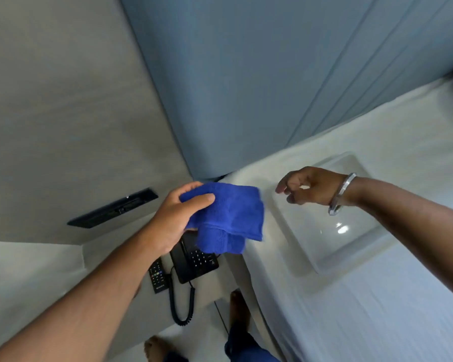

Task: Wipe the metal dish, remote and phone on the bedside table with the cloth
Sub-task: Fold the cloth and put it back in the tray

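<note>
My left hand (175, 218) grips a folded blue cloth (230, 218) and holds it in the air above the bedside table (209, 288). Below it a black desk phone (194, 262) lies on the table, its upper part hidden by the cloth and hand. A coiled cord (183, 307) hangs off the table's front. A black remote (158, 276) lies just left of the phone. My right hand (311, 186), a steel bangle on its wrist, hovers with loosely curled fingers over a shiny pale rectangular tray (351, 246) resting on the bed. It holds nothing.
The white bed (377, 309) fills the right side, with a blue-grey padded headboard (246, 87) behind. A black switch panel (113, 207) is set in the grey wall at left. My bare feet (238, 309) stand between the table and the bed.
</note>
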The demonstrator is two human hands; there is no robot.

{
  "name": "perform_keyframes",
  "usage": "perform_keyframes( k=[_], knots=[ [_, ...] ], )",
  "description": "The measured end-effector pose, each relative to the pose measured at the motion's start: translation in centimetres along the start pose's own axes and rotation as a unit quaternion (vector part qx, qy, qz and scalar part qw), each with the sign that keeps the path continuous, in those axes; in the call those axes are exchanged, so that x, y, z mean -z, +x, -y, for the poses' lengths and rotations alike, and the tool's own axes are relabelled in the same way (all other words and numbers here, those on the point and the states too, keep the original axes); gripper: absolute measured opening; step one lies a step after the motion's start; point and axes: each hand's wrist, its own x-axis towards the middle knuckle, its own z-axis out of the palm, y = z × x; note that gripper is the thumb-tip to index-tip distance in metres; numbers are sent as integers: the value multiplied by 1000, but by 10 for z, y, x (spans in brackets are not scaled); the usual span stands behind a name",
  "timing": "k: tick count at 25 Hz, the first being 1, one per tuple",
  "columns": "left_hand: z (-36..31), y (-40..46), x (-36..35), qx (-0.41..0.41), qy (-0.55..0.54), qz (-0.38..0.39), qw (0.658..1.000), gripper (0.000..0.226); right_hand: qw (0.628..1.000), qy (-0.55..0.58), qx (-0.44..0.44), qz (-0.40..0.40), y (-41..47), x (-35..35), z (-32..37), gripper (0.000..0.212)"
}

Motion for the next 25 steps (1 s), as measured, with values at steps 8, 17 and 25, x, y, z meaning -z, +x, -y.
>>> perform_keyframes(
  k=[8, 17, 25],
  knots=[
    [-21, 2, -62, 8, 123, 107, 987, 9, 989, 73, 36, 123, 3, -3, -17, 73],
    [37, 56, -125, 47, 134, -37, 989, 7, 939, 328, -100, 17, -34, 43, -120, 27],
    [114, 121, -218, 138, 21, -74, 987, 25, 912, 253, -222, -235, -44, 84, -217, 38]
  ],
)
